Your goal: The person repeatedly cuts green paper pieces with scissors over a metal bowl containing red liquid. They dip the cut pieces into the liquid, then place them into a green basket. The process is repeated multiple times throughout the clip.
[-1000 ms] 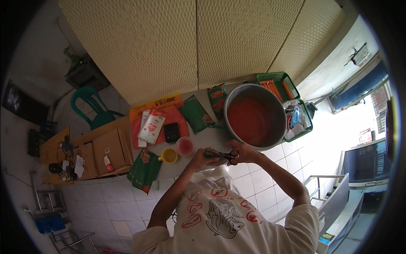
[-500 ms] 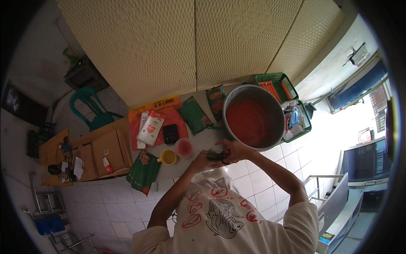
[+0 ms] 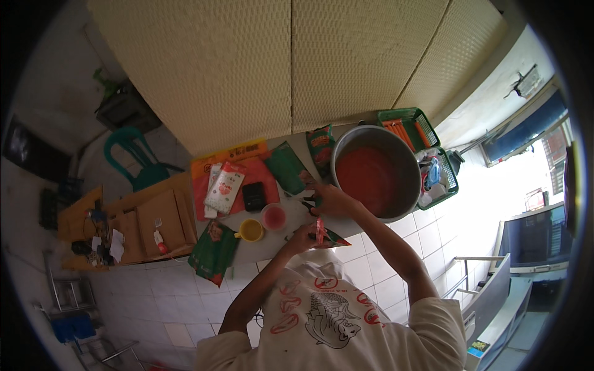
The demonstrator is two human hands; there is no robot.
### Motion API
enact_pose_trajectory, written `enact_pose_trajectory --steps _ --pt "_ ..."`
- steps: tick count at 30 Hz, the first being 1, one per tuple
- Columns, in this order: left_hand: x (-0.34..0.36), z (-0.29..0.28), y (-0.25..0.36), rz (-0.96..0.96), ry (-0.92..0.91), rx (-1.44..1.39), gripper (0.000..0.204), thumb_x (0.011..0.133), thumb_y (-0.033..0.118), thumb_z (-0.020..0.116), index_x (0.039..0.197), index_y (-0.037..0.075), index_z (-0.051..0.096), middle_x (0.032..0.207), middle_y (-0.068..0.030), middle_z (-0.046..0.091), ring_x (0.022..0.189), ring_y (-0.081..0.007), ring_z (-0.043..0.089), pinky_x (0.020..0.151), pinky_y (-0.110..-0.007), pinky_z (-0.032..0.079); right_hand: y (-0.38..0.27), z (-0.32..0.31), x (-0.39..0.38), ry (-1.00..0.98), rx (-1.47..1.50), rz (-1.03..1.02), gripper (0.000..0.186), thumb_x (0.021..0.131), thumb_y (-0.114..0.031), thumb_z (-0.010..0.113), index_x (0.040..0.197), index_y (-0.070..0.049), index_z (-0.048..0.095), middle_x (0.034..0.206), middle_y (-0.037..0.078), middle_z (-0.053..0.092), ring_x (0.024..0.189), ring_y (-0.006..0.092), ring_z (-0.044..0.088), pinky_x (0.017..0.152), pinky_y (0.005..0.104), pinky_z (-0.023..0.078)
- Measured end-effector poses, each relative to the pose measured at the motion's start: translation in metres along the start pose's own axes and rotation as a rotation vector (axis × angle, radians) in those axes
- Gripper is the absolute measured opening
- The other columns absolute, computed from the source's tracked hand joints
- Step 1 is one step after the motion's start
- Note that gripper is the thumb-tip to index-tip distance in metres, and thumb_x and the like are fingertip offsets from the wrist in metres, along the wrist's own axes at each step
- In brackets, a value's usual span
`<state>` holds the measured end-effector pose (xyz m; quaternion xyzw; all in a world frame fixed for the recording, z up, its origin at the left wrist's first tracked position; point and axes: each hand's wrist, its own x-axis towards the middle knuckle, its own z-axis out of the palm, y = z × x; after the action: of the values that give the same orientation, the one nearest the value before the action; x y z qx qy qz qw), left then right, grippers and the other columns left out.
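Close in front of my body, my left hand point(image 3: 301, 240) grips a green packet point(image 3: 334, 239), with a pinkish-red strip standing up beside the fingers. Farther forward, by the pot's near left side, my right hand point(image 3: 331, 201) is closed on dark scissors point(image 3: 309, 205), held low over the table. A large metal pot point(image 3: 413, 185) of red liquid stands just right of this hand. Left of my hands are a pink-filled cup point(image 3: 273, 217) and a yellow mug point(image 3: 250, 230). Another green packet point(image 3: 288, 168) lies beyond them.
Green baskets point(image 3: 455, 185) sit behind and right of the pot. A green-and-red packet point(image 3: 320, 148) leans by its left side. A black box point(image 3: 253, 196) and white-red packs point(image 3: 224, 187) lie on an orange bag point(image 3: 244, 150). More green packaging point(image 3: 212, 253) overhangs the table's front edge.
My right hand has moved forward and left, away from my left hand, carrying the scissors. The green packet in my left hand now shows more, its pinkish-red strip raised.
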<state>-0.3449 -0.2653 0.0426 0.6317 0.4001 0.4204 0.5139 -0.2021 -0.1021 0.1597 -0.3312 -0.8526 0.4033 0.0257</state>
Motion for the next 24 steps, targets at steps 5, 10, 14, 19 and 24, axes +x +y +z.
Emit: enact_pose_trajectory --steps 5,10,14,19,24 --pt "-0.010 -0.002 0.001 -0.225 0.034 -0.315 0.029 0.081 0.005 0.092 0.109 0.007 0.084 0.125 -0.0105 0.069 0.125 -0.0216 0.062 0.106 -0.036 0.051 0.032 0.028 0.048 -0.059 -0.161 0.184 0.118 0.075 -0.031 0.090 0.168 -0.009 0.022 0.138 0.023 0.068 0.122 0.0406 0.070 0.102 0.0490 0.056" --pt "-0.013 -0.004 0.004 -0.140 0.062 -0.308 0.028 0.081 0.002 0.090 0.107 0.008 0.084 0.129 -0.0107 0.068 0.126 -0.0212 0.063 0.108 -0.035 0.051 0.040 0.065 0.072 -0.091 -0.427 0.413 0.110 0.076 -0.035 0.091 0.165 -0.008 0.033 0.137 0.017 0.068 0.126 0.0407 0.067 0.104 0.0535 0.054" --pt "-0.019 0.000 0.007 -0.214 0.091 -0.326 0.027 0.080 0.002 0.091 0.106 0.008 0.084 0.128 -0.0104 0.069 0.128 -0.0220 0.063 0.109 -0.036 0.050 0.036 0.075 0.082 -0.440 -0.884 0.422 0.098 0.076 -0.043 0.089 0.155 -0.002 0.049 0.154 0.023 0.051 0.143 0.0423 0.049 0.118 0.0503 0.044" --pt "-0.024 0.001 0.007 -0.162 0.110 -0.208 0.028 0.080 0.003 0.091 0.107 0.007 0.084 0.134 -0.0096 0.068 0.128 -0.0234 0.064 0.110 -0.037 0.050 0.059 0.099 0.071 -0.104 -0.833 0.278 0.068 0.080 -0.036 0.087 0.135 0.000 0.069 0.139 0.025 0.062 0.139 0.0449 0.052 0.111 0.0530 0.049" --pt "-0.022 0.000 0.004 -0.035 0.083 -0.100 0.032 0.083 -0.005 0.086 0.113 0.003 0.079 0.132 -0.0137 0.069 0.121 -0.0255 0.070 0.105 -0.038 0.057 0.092 0.116 0.070 -0.312 -0.478 0.185 0.025 0.081 -0.019 0.081 0.103 -0.007 0.084 0.133 0.028 0.065 0.106 0.0424 0.072 0.094 0.0480 0.060"
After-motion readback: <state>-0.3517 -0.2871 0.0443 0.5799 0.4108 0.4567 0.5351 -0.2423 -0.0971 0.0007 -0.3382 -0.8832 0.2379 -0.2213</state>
